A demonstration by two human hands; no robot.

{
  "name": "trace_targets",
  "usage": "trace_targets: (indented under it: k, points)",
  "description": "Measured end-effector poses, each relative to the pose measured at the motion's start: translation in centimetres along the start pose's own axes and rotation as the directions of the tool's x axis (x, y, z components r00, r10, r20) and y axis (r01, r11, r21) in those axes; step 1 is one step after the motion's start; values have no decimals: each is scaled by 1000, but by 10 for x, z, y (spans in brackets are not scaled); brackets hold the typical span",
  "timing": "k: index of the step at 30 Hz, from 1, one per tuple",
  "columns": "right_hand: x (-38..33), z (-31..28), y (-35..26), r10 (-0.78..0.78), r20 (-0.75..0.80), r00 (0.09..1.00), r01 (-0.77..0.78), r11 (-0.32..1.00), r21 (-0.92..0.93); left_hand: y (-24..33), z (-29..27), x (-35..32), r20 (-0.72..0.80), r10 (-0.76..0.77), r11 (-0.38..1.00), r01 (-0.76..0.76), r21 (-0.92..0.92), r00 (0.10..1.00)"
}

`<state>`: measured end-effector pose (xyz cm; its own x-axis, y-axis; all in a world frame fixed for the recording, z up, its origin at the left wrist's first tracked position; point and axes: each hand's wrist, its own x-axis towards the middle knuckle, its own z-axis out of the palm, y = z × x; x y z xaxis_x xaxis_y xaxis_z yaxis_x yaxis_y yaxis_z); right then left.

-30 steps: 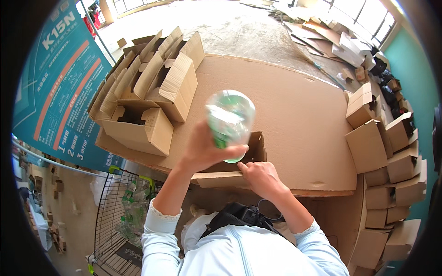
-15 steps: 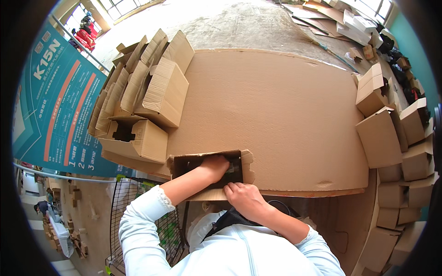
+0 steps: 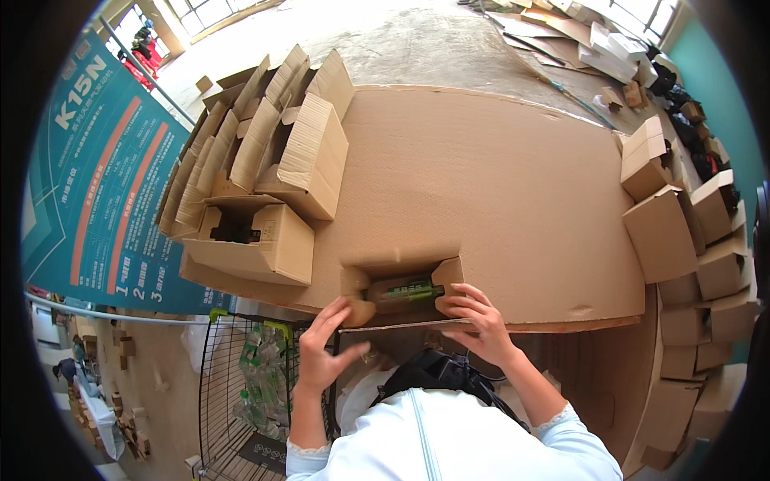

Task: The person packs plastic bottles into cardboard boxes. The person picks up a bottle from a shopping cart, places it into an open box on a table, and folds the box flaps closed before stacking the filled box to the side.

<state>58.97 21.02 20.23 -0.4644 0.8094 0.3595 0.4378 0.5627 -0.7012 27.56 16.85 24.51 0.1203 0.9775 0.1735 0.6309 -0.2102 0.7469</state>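
Note:
An open cardboard box (image 3: pixel 401 259) stands at the near edge of the cardboard-covered table. Inside lies a bottle (image 3: pixel 411 290) on its side, see-through with a green label and its neck toward the right. My left hand (image 3: pixel 322 353) is open at the box's near left corner, fingertips at the side flap and thumb spread apart. At the near right corner, my right hand (image 3: pixel 484 325) has its fingers stretched out over the edge, fingertips against the right flap. Neither hand holds the bottle.
Several open cardboard boxes (image 3: pixel 314 152) crowd the table's left side. Below it stands a black wire basket (image 3: pixel 241 385) with several green-labelled bottles (image 3: pixel 258 373). More cardboard boxes (image 3: pixel 662 232) are stacked along the right. A blue-green banner (image 3: pixel 108 184) hangs at the left.
My left hand has come out of the box and moved to its near left corner. My right hand has shifted right along the box. The bottle inside now shows, and the side flaps stand apart.

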Motion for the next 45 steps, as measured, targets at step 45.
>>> trace_targets:
  k: [45]
  points:
    - [-3, 38, 124, 428, -107, 897, -405, 705, -581, -127, 94, 499, -292, -257, 511, 386, 768, 921]
